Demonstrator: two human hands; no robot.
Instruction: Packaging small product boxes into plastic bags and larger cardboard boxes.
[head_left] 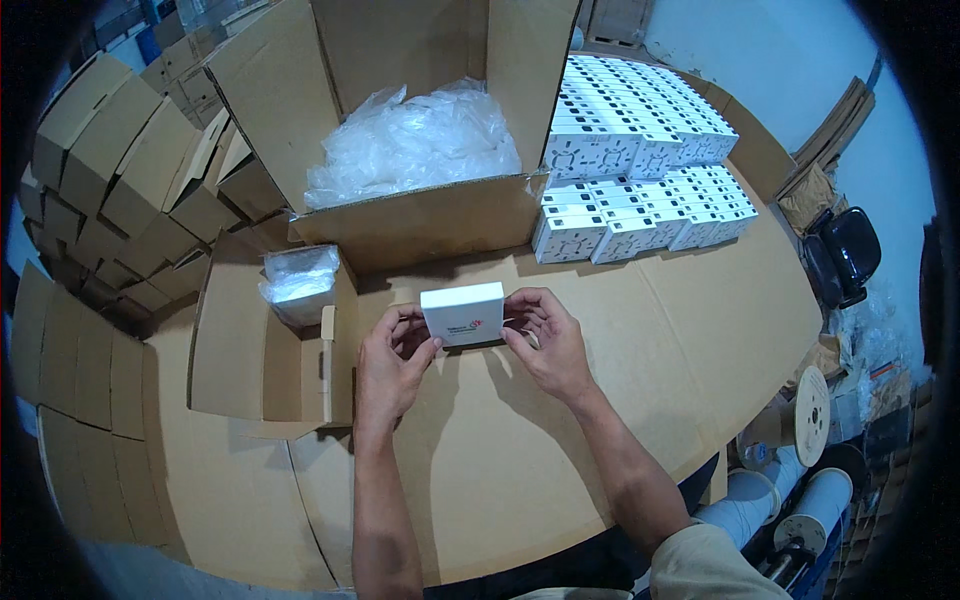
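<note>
A small white box (463, 318) with a little print on its front is held upright between my two hands, over the cardboard-covered table. My left hand (393, 362) grips its left side, thumb at the front edge. On the other side my right hand (545, 338) closes on the right edge with thumb and fingers. Just left of my left hand stands an open brown carton (228, 345). Inside its far end sits a clear plastic-wrapped packet (302, 285); the carton's near part shows bare cardboard.
Behind my hands stands a large open carton (430, 228) full of clear plastic bags (415, 145). Stacked white boxes (640, 150) fill the back right. Brown cartons (110, 190) pile up at the left. Past the table's right edge are cable spools (812, 415) and a black chair (845, 255).
</note>
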